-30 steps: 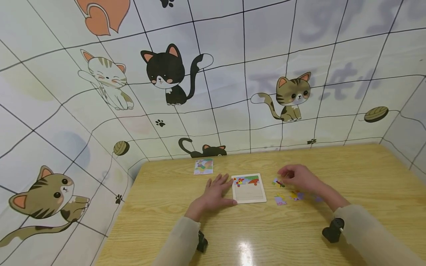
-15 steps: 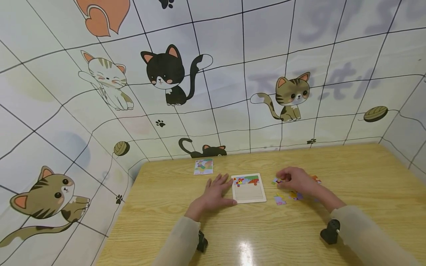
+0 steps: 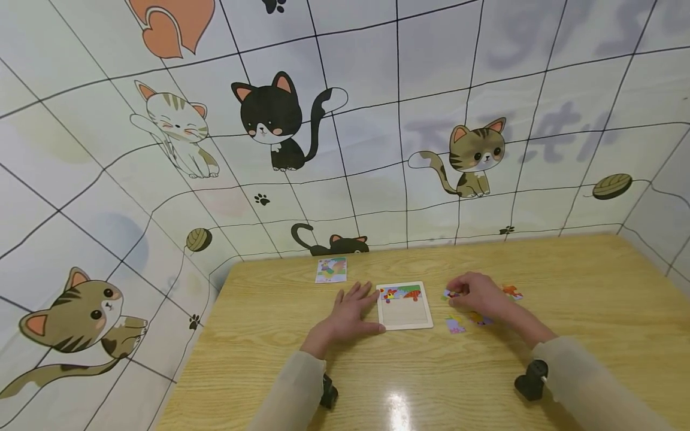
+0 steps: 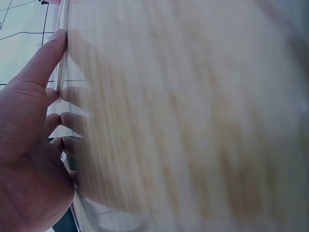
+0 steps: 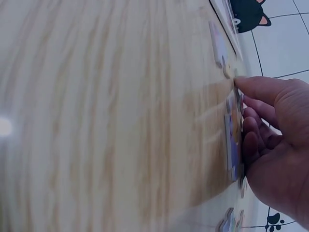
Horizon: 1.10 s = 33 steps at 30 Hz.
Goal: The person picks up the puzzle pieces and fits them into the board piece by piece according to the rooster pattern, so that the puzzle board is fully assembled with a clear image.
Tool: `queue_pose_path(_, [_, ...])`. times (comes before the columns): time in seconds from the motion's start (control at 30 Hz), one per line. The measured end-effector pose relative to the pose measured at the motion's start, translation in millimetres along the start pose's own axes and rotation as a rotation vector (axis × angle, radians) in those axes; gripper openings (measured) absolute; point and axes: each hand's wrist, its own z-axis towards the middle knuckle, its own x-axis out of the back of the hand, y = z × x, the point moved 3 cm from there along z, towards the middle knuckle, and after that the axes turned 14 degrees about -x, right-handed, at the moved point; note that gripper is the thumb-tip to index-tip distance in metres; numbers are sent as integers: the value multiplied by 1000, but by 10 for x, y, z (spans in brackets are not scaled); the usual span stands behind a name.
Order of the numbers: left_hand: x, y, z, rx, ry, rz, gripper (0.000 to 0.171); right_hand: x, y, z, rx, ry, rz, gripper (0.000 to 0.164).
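Observation:
The puzzle tray [image 3: 405, 327] is a pale square frame with colourful pieces fitted along its upper part and bare board below. My left hand [image 3: 347, 314] rests on the table at its left side, fingers spread and straight, thumb touching the tray's lower left corner. To the right of the tray, my right hand [image 3: 478, 295] pinches a multicoloured puzzle piece [image 3: 448, 294] between thumb and finger, low at the tabletop. Its other fingers are curled in the right wrist view. A lilac puzzle piece [image 3: 455, 325] and a yellow-and-purple piece [image 3: 479, 319] lie just below that hand.
An orange puzzle piece [image 3: 511, 292] lies beyond the right wrist. A square picture card [image 3: 331, 270] sits near the back edge of the wooden table [image 3: 259, 335]. Behind rises a wall covering [image 3: 372, 131] printed with cats.
My right hand has shifted slightly left and closed its thumb and finger on the multicoloured piece; the orange piece beyond its wrist has come into view. The left hand stays in place.

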Motion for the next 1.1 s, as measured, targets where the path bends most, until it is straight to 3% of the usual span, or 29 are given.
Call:
queue_pose_path(0.3, [-14,-3,11,0,9,1,85,-7,-53,-2,-40,-50,2,28])
queue_pose_path(0.97, [-13,-2,5,6,10,-5,84,-10,-39,-22,39,-73,23,23])
queue_pose_path(1.1, [-10,3,3,13,12,-3,84,-6,-13,-31,67,-43,18,25])
